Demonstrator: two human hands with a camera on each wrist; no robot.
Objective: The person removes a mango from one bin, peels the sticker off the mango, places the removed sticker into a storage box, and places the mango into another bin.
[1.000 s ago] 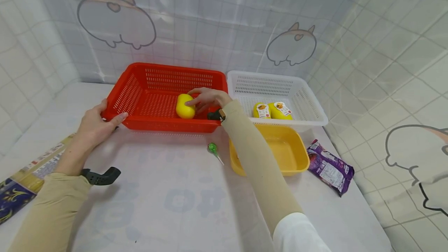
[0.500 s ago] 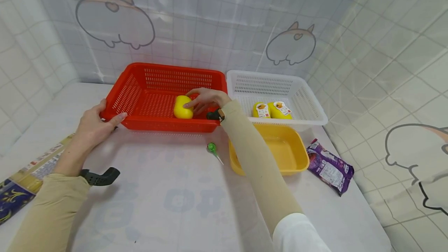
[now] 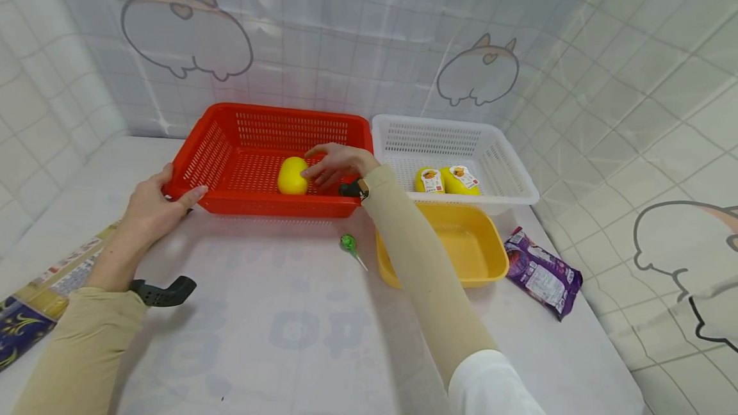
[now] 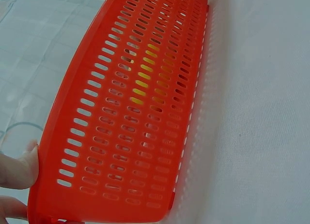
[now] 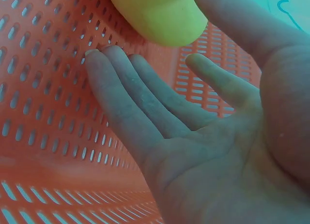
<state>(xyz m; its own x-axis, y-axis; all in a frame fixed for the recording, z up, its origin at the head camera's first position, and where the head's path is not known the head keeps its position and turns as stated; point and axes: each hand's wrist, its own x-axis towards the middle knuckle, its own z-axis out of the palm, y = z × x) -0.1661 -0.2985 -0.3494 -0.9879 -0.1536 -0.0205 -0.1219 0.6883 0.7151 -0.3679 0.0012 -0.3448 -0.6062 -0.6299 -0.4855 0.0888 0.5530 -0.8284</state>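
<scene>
A smooth yellow mango (image 3: 293,176) lies in the red plastic basket (image 3: 271,205), near its front wall. Just right of the fruit, my right hand (image 3: 340,162) reaches into the basket with its fingers spread. In the right wrist view the fingers (image 5: 145,98) extend below the mango (image 5: 167,16) without curling round it; whether the thumb touches it I cannot tell. My left hand (image 3: 151,207) grips the basket's front left corner, thumb along the rim. The left wrist view shows the front wall (image 4: 116,122), with the yellow fruit visible through its slots.
A white basket (image 3: 521,178) stands to the right, holding two labelled yellow mangoes (image 3: 446,181). In front of it are a yellow tub (image 3: 484,235) and a purple snack packet (image 3: 544,276). A green lollipop (image 3: 348,243) lies mid-table; a long printed package (image 3: 49,300) lies at left.
The mango has shifted left inside the red basket and turned slightly, away from my right hand. That hand has barely moved, and my left hand keeps its hold on the basket.
</scene>
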